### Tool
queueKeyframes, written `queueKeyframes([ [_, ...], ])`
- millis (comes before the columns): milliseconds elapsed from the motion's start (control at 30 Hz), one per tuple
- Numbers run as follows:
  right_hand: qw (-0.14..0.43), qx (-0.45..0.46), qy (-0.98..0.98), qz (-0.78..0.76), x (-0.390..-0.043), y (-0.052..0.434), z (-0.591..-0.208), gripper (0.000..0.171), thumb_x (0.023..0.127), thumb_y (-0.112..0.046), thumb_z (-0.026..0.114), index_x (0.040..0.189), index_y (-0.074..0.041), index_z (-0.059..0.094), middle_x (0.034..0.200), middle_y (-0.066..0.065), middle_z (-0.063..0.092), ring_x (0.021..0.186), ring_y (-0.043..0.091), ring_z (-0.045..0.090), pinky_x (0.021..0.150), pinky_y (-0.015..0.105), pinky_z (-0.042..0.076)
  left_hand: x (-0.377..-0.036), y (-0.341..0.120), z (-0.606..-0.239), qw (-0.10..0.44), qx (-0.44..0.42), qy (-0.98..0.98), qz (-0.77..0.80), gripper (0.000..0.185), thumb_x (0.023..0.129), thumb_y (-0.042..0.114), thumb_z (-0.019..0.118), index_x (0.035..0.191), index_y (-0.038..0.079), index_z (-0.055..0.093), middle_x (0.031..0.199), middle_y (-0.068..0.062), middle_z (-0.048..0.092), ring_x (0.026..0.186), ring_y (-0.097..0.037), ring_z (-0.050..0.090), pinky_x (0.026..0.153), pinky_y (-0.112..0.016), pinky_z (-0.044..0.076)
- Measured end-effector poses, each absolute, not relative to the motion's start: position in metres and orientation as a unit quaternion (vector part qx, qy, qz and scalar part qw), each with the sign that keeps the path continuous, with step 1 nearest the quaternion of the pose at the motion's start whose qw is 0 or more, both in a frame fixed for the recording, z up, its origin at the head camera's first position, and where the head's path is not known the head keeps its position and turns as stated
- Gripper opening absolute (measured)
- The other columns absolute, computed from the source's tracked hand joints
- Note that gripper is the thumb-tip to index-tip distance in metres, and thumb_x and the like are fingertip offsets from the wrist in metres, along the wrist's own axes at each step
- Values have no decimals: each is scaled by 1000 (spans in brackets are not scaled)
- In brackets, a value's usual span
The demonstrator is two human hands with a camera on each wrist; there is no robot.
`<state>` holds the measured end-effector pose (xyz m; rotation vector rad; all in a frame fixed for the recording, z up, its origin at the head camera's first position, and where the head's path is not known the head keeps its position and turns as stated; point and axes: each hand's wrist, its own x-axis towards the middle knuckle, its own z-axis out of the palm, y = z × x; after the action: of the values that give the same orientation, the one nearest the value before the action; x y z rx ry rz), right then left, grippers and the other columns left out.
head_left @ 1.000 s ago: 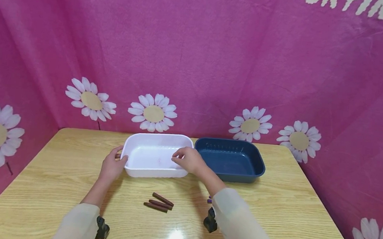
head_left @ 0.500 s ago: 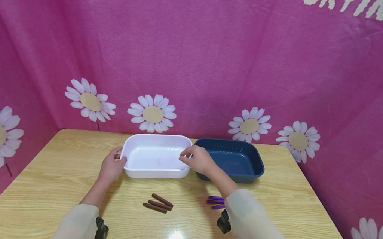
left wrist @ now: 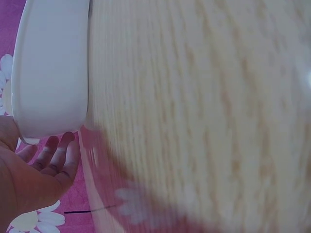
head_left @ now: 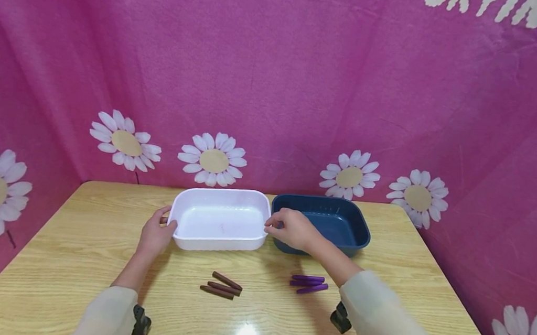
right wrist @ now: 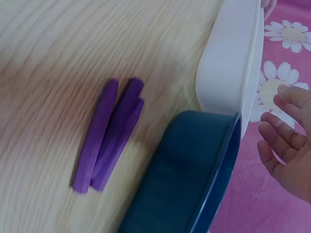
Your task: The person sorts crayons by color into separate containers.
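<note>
Gripping white tray [head_left: 219,219] at 9 o'clock rim, left hand [head_left: 156,234] steadies it mid-tabletop [head_left: 77,257]. Right hand [head_left: 292,229] hovers relaxed, grasping nothing, at seam with blue tray [head_left: 335,225]. Risk: knuckles nudge trays apart; sleeve sweeps purple sticks [head_left: 308,284] at 5 o'clock.

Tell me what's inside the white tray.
Nothing shows inside the white tray: its floor is bare apart from a faint mark. The near wall hides a strip of floor just behind it. The left hand touches its left end; the right hand is at its right end.
</note>
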<state>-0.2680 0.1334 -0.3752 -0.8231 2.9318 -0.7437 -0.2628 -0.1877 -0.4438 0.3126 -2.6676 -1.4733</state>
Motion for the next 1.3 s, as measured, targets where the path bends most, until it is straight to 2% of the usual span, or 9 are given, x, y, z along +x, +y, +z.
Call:
queueKeyframes([
  [233, 7, -280, 934, -224, -259, 150, -374, 19, 86, -24, 67, 96, -10, 74, 79, -3, 63, 68, 7, 48, 58, 20, 41, -263, -188, -443, 31, 103, -869, -483, 54, 93, 15, 46, 144, 3, 31, 125, -28, 51, 111, -37, 53, 83, -33, 50],
  [367, 5, -291, 932, -216, -253, 160, -376, 18, 86, -26, 67, 94, -12, 74, 80, -4, 63, 66, 5, 48, 58, 18, 41, -263, -188, -443, 30, 103, -872, -478, 54, 93, 16, 46, 144, 3, 31, 126, -28, 51, 111, -38, 53, 83, -34, 51],
  [567, -1, -295, 931, -213, -246, 176, -379, 12, 84, -24, 68, 90, -15, 74, 76, -7, 59, 64, 3, 47, 57, 17, 41, -261, -188, -440, 27, 102, -870, -482, 54, 94, 15, 45, 144, 3, 30, 128, -30, 50, 115, -40, 51, 91, -42, 49],
  [867, 25, -298, 931, -209, -237, 202, -387, 15, 85, -22, 67, 92, -12, 74, 77, -8, 60, 66, 1, 47, 59, 17, 43, -260, -186, -438, 27, 104, -871, -480, 53, 94, 15, 46, 144, 3, 31, 126, -29, 51, 111, -37, 53, 78, -27, 48],
  [1167, 40, -297, 934, -196, -230, 223, -399, 12, 84, -20, 68, 91, -12, 73, 79, -9, 61, 70, 4, 50, 63, 19, 44, -261, -187, -439, 23, 105, -872, -477, 54, 93, 15, 47, 144, 3, 31, 125, -28, 51, 109, -36, 53, 71, -20, 44],
  [1300, 52, -291, 936, -189, -226, 230, -406, 12, 84, -21, 68, 90, -12, 74, 81, -8, 63, 69, 4, 49, 61, 19, 44, -262, -187, -440, 23, 105, -873, -477, 54, 93, 15, 47, 144, 3, 31, 125, -29, 51, 109, -37, 53, 74, -24, 47],
])
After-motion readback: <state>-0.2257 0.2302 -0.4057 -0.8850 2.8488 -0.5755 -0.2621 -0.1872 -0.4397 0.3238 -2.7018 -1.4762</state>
